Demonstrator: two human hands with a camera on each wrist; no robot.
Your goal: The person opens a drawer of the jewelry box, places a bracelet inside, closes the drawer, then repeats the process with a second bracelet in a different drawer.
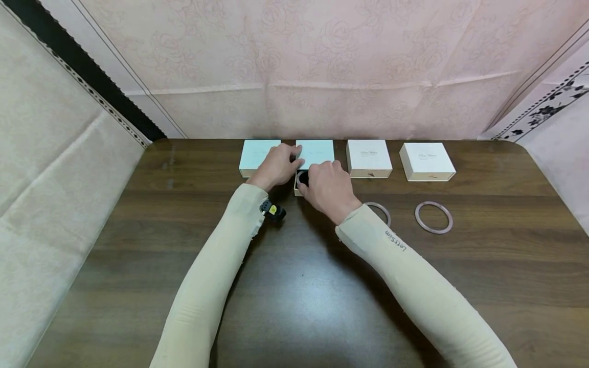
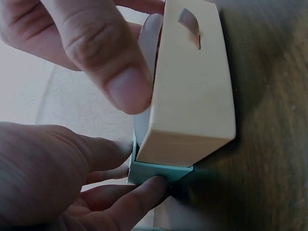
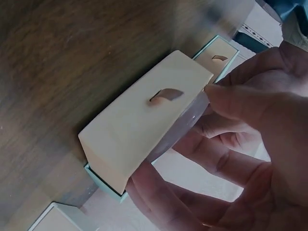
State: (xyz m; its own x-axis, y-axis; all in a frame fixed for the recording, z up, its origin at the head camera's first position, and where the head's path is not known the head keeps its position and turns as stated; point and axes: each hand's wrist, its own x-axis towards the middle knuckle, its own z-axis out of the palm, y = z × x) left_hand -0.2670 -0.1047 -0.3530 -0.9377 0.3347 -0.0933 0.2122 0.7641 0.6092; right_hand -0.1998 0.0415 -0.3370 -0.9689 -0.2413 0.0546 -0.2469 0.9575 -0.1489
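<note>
A teal-lidded drawer box [image 1: 315, 151] sits at the table's far side with its cream drawer [image 3: 144, 113] pulled out toward me. A pale lilac bangle [image 3: 180, 126] lies in the drawer, its edge rising above the drawer front. My right hand [image 1: 330, 188] grips the bangle, thumb at one side and fingers at the other. My left hand [image 1: 277, 166] holds the box's teal sleeve [image 2: 151, 172] at its left side, thumb on top and a finger against the side. The drawer front carries a small ribbon pull [image 2: 191, 26].
Another teal box [image 1: 258, 153] stands to the left. Two white boxes [image 1: 368, 157] are lined up to the right, the farther white box [image 1: 427, 161] slightly turned. Two more bangles lie on the wooden table [image 1: 294, 306], one bangle [image 1: 433, 230] in full view, the other bangle [image 1: 384, 210] partly behind my right sleeve.
</note>
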